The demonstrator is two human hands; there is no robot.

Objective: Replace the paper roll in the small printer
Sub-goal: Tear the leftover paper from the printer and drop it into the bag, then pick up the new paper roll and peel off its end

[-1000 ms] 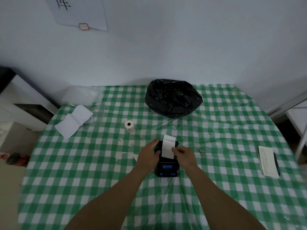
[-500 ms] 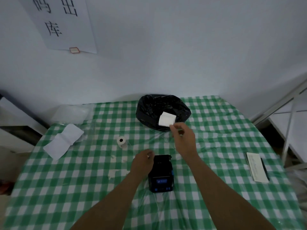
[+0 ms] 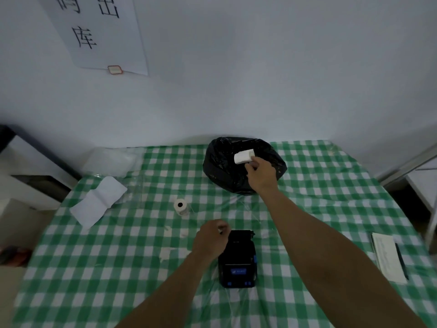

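The small black printer [image 3: 238, 261] with a blue lit panel lies on the green checked tablecloth [image 3: 118, 256], near the front middle. My left hand [image 3: 211, 240] rests against the printer's left side with its fingers curled. My right hand [image 3: 260, 172] reaches far over the black bin bag [image 3: 222, 162] and pinches a torn piece of white paper [image 3: 244, 156] above the bag's opening. A small white paper roll [image 3: 180, 205] stands on the cloth, left of and beyond the printer.
A folded white paper sheet [image 3: 98, 201] and clear plastic wrap [image 3: 113, 159] lie at the far left. A notepad with a pen [image 3: 387, 255] sits at the right edge. The wall with a paper sign [image 3: 94, 31] is close behind the table.
My right hand tore the paper strip off the printer and carried it up and away over the black bag. My left hand stayed beside the printer. The camera tilted upward.
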